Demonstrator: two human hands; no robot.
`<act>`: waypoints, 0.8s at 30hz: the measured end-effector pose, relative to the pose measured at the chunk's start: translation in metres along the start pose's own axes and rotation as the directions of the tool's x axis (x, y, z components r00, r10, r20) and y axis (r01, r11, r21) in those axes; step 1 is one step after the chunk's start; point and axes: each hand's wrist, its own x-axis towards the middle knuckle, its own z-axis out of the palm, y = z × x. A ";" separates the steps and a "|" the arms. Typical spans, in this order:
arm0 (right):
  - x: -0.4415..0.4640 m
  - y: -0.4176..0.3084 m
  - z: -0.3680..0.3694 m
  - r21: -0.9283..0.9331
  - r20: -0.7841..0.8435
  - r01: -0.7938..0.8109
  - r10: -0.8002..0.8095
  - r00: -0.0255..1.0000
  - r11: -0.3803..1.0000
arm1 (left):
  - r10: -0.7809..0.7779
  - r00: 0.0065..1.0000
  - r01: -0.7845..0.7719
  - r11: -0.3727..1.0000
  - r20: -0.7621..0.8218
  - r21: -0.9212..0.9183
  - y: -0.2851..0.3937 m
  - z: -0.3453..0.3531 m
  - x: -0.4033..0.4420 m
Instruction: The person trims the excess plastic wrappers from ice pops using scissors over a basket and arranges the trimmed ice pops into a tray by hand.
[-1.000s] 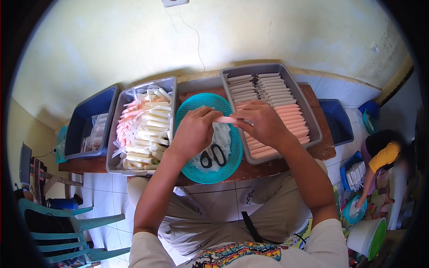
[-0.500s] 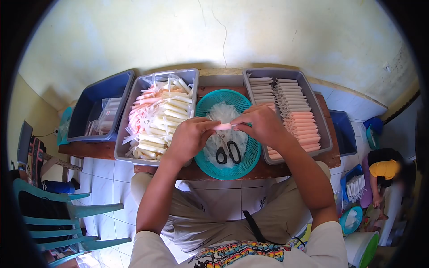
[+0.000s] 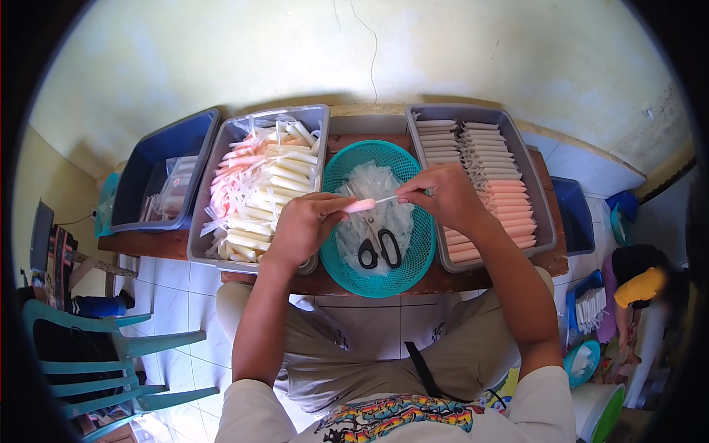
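Left hand (image 3: 304, 230) has thumb and fingers closed around a pink plastic-wrapped stick (image 3: 360, 206), held above the teal mesh basket (image 3: 415, 267). Right hand (image 3: 448, 195) pinches the far tip of its thin plastic tail (image 3: 385, 198), thumb against fingertips, tail stretched between hands. Black-handled scissors (image 3: 374, 252) lie in the basket on clear plastic scraps (image 3: 356, 240).

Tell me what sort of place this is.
Likely a small home workshop, judging by the rectangular grey plastic tray of slim pink tubes and white tubes laid in rows, the round turquoise plastic mesh basket of translucent plastic pieces, and the slatted blue-green plastic chair over white floor tiles.
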 end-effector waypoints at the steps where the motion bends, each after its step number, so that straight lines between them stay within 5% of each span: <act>1: -0.001 0.001 0.000 0.030 -0.014 -0.020 0.020 1.000 0.999 | -0.001 1.000 0.001 1.000 -0.027 -0.021 -0.001 0.001 0.001; 7: -0.002 0.002 -0.002 0.100 -0.088 -0.213 0.222 0.971 0.972 | -0.020 0.998 0.020 1.000 -0.065 0.004 0.004 0.002 0.009; 10: -0.002 -0.006 -0.007 -0.046 -0.079 -0.168 0.164 0.983 0.985 | 0.041 0.990 -0.033 0.998 -0.134 0.057 -0.003 0.011 0.002; 16: -0.001 0.001 0.003 -0.006 -0.180 -0.053 0.051 0.982 0.999 | 0.017 0.992 -0.011 0.999 -0.125 0.045 0.003 0.012 -0.006; 24: 0.003 -0.011 0.005 0.023 -0.252 -0.087 0.090 0.963 0.996 | 0.025 0.976 -0.020 1.000 -0.216 0.023 -0.001 0.012 -0.012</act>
